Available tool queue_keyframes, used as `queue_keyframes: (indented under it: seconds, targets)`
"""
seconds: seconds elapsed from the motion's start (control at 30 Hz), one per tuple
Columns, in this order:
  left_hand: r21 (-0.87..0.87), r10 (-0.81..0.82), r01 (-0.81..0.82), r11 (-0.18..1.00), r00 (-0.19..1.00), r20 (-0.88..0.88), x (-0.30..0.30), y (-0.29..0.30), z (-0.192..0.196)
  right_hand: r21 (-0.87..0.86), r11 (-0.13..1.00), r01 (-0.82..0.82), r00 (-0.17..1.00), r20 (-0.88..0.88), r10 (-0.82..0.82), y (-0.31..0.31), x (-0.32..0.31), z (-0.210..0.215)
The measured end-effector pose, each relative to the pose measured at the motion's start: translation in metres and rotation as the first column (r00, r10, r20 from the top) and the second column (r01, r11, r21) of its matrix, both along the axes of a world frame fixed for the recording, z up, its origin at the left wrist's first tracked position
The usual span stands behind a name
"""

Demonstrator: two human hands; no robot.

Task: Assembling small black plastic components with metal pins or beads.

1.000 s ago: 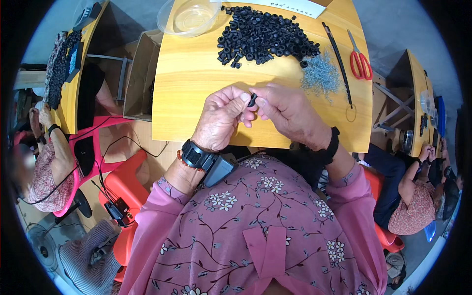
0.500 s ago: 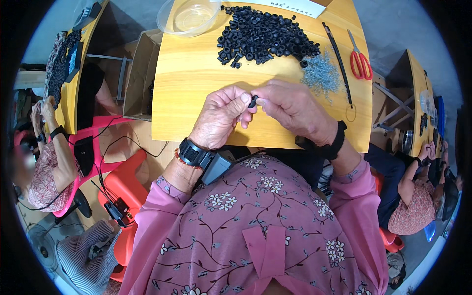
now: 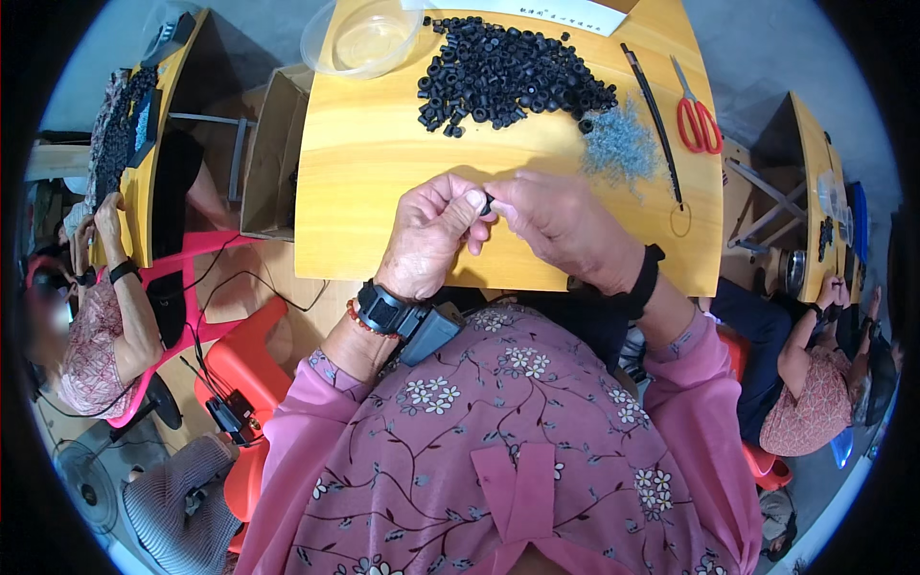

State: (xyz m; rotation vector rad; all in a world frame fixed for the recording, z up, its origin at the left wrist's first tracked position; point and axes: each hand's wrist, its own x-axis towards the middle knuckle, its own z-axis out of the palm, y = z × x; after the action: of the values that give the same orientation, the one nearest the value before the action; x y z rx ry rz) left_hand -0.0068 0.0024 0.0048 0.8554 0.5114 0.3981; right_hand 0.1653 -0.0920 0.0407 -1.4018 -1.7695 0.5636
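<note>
Between my two hands, above the near part of the table [image 3: 383, 220], is a small black cylindrical part [image 3: 487, 204]. My left hand [image 3: 433, 230] pinches it with thumb and index finger. The fingers of my right hand [image 3: 556, 216] are closed at its other side; whether they also hold something tiny is hidden. Beyond the hands lies a heap of the same black hollow parts [image 3: 508, 77]. To its right is a pile of small thin clear-bluish pieces [image 3: 623, 144], too fine to make out singly.
A clear plastic bowl [image 3: 326, 57] stands at the table's far left, a white box [image 3: 537, 11] at the far edge. On the right lie a thin black rod [image 3: 654, 115] and red-handled scissors [image 3: 698, 125]. A cardboard box [image 3: 273, 158] is left of the table; people work at tables on both sides.
My right hand has rolled a little over the part, its fingers now more hidden. The left hand keeps its pinch, and the view has shifted slightly.
</note>
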Motion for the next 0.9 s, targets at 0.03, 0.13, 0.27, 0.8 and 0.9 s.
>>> queue_keyframes:
  seconds: [0.03,0.13,0.27,0.8,0.9]
  targets:
    - [-0.006,0.027,-0.027,1.0,1.0,-0.01,-0.001,-0.002,0.0,0.008,1.0,0.021,0.999,0.029,-0.021,-0.001,-0.002,-0.001]
    - [-0.031,0.044,-0.044,0.999,0.999,0.0,0.0,-0.002,0.001,0.014,0.997,0.08,0.994,0.072,-0.081,-0.005,-0.012,-0.004]
    - [-0.058,0.076,-0.076,0.995,0.997,-0.007,0.004,-0.006,0.007,0.058,0.987,0.148,0.984,0.093,-0.153,-0.006,-0.019,0.002]
    - [-0.236,0.115,-0.108,0.966,0.993,0.019,0.006,-0.001,0.004,-0.028,0.987,0.158,0.954,0.261,-0.146,0.0,-0.018,0.002]
    - [-0.278,0.097,-0.086,0.957,0.995,0.028,0.006,0.003,0.001,0.03,0.983,0.181,0.941,0.285,-0.182,0.002,-0.018,-0.004]
